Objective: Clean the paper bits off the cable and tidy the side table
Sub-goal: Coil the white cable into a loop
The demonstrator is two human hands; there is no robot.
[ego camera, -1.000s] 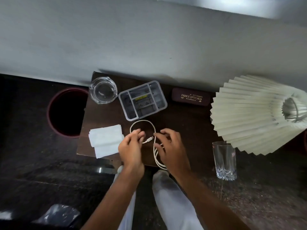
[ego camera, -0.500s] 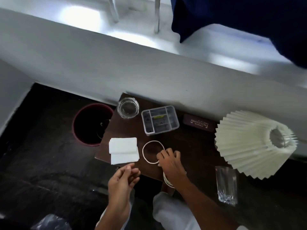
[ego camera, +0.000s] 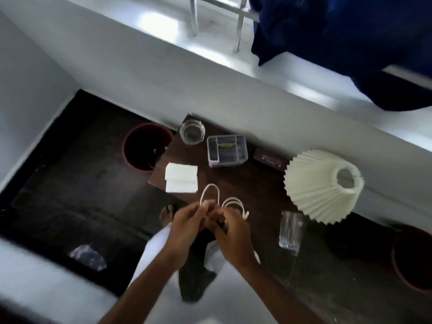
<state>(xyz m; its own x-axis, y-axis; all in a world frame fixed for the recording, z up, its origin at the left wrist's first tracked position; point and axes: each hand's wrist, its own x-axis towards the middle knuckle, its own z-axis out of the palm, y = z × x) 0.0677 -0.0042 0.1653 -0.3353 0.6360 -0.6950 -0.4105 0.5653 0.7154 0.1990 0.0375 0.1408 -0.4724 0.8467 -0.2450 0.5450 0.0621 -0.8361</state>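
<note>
Head view, looking steeply down: both hands are held close together above the near edge of the dark wooden desk (ego camera: 257, 192), and the white cable (ego camera: 211, 189) is gripped between them. The left hand (ego camera: 187, 228) is seen with its fingertips pinched on the cable at the foot of one raised loop. The right hand (ego camera: 235, 237) is curled around the strand just beside it, where further coils arch toward the right. The finer grip is hidden by motion blur, and paper bits on the cable cannot be made out.

Folded white tissues (ego camera: 181, 181) are laid at the desk's left edge, beyond the hands. A round glass ashtray (ego camera: 192, 132) is set at the far left corner, with a clear compartment box (ego camera: 226, 150) just beside it and a dark spectacle case (ego camera: 268, 160) further right by the wall. The right end is overhung by a pleated cream lampshade (ego camera: 320, 185), and a blurred drinking glass (ego camera: 291, 230) is seen near the front edge. A maroon bin (ego camera: 126, 146) is placed on the floor beside the desk's left side.
</note>
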